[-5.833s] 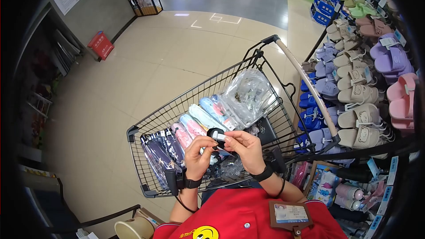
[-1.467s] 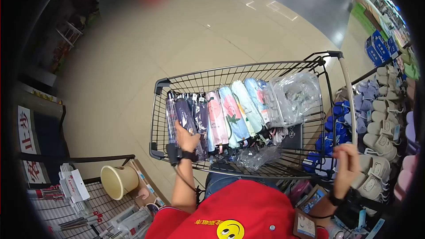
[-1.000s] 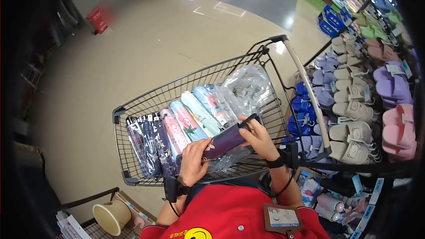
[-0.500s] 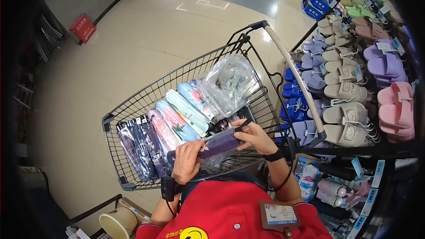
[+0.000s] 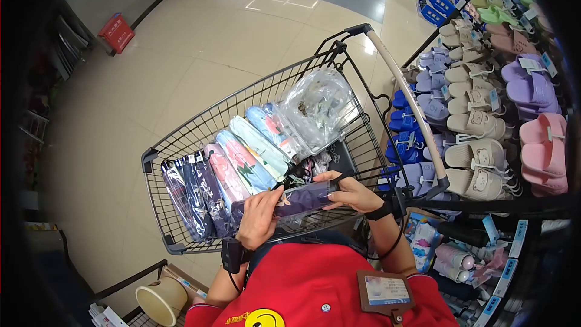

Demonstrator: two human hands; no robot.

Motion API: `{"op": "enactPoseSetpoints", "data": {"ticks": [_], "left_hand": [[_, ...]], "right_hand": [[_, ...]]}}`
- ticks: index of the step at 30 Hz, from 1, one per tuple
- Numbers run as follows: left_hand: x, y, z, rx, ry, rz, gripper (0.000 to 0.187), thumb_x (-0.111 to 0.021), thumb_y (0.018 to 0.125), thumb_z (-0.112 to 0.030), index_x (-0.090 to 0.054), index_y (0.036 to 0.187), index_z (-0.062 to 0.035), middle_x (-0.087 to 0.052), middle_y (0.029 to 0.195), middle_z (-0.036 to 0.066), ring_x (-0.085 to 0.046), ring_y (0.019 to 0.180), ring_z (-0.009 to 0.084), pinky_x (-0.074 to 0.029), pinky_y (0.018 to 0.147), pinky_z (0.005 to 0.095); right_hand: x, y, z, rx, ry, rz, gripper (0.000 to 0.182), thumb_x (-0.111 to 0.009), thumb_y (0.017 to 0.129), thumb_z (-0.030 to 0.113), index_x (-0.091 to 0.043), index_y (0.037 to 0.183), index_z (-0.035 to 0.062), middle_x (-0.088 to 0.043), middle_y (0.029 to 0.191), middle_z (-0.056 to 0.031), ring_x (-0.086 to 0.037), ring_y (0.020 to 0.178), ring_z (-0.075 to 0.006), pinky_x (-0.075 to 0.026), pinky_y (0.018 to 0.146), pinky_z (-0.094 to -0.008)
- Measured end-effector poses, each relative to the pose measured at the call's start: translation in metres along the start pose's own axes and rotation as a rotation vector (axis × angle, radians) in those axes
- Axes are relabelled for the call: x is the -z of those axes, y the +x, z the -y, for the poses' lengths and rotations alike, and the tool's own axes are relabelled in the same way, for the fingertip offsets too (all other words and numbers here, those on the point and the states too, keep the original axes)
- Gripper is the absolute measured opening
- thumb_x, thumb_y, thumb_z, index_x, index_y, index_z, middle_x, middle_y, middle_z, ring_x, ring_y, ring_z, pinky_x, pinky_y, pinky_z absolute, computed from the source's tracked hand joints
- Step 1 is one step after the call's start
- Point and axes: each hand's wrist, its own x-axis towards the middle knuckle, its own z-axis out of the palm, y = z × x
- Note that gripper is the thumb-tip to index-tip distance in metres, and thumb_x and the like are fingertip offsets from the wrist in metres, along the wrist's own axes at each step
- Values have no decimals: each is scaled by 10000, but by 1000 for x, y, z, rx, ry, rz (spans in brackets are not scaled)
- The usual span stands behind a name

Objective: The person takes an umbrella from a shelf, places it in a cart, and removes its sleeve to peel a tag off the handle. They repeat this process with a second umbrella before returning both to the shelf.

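Purple umbrella (image 5: 305, 200) held over the cart (image 5: 175, 246)

Left hand (image 5: 257, 221) is wrapped round one end; right hand (image 5: 356, 194) grips the other, both closed on it above the cart's near side. Inside the cart, left to right: dark umbrellas (image 5: 193, 200), then pink, blue and pale green umbrellas (image 5: 245, 160), then a clear bag (image 5: 318, 109). Moments ago, the left hand was among the dark umbrellas, the right by the handle (image 5: 404, 88).

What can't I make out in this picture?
All in the head view:
Dark wrapped roll: partly hidden behind the left hand.
Clear plastic wrapping: contents obscured by creases and glare.
Badge: print too small to read.
Yellow smiley: lower part cut off by the bottom edge.
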Motion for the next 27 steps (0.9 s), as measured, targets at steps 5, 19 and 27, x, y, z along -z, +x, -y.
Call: {"op": "enactPoseSetpoints", "data": {"ticks": [5, 19, 27], "left_hand": [[2, -2, 1, -16, 0, 18, 813, -626, 587, 90, -343, 1340, -21, -529, 1134, 127, -490, 1060, 314, -345, 921, 406], [16, 1, -11, -28, -56, 118, 750, -639, 655, 13, -357, 1347, -48, -508, 1215, 107, -483, 1099, 285, -355, 918, 393], [12, 19, -22, -131, -142, 80, 737, -718, 638, -69, -387, 1296, -42, -514, 1228, 118, -485, 1117, 318, -375, 921, 407]], "right_hand": [[3, -1, -3, -13, 68, 30, 433, -517, 860, 24, -399, 1276, 20, -465, 1198, -82, -514, 1080, -159, -539, 833, -337], [-10, -19, 2, 3, -121, -236, 448, -647, 828, 109, -480, 1223, -20, -597, 1014, -131, -656, 712, -165, -534, 526, -208], [-28, -69, 51, 158, -267, -400, 452, -679, 769, 32, -530, 1194, -10, -619, 800, -51, -551, 489, -54, -428, 425, -164]]}}
